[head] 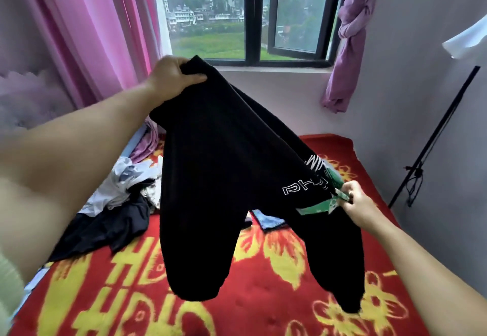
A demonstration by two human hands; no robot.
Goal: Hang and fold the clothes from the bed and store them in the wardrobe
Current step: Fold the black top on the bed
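A pair of black trousers (224, 164) with white lettering and a green patch hangs in the air over the bed (263, 309). My left hand (171, 77) grips one upper corner of the trousers, raised high near the window. My right hand (358, 206) pinches the other edge by the green patch, lower and to the right. Both legs dangle above the red and yellow blanket. A pile of more clothes (118, 198), white, grey and dark, lies on the bed's left side.
Pink curtains (87, 33) hang at the left and a knotted purple curtain (347, 46) at the right of the window (253, 14). A black stand (434, 135) leans by the right wall. A small blue cloth (268, 219) lies on the blanket behind the trousers.
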